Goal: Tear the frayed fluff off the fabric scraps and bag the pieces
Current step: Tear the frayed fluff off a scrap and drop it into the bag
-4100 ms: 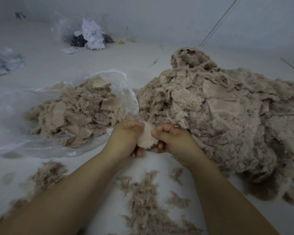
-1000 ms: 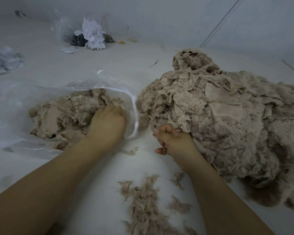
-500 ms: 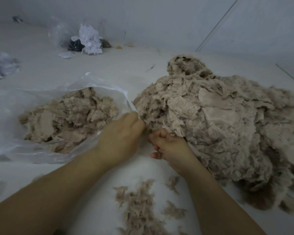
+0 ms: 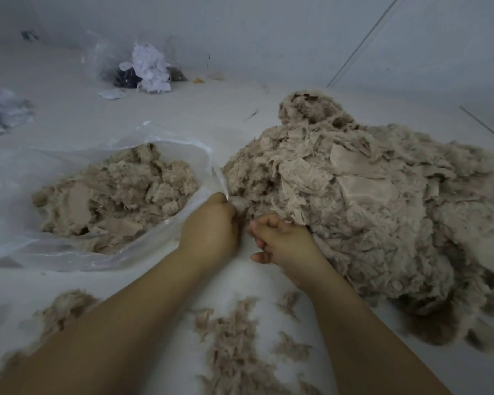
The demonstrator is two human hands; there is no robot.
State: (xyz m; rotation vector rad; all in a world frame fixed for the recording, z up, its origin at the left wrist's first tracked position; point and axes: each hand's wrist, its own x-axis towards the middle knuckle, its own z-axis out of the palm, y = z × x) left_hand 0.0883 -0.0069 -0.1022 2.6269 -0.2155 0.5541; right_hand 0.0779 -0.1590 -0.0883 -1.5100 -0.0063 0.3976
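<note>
Now that your left hand [image 4: 211,223] has left clear bag [image 4: 183,155] at left, it pinches new scrap [image 4: 241,202] at near edge of big pile [image 4: 368,209], right. Right hand [image 4: 283,240] curled, seemingly empty. Last piece bagged; next tear starts. Torn fluff [image 4: 228,343] near you.

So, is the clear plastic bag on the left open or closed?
Open: the clear plastic bag has a wide mouth, with beige fabric pieces showing inside.
</note>
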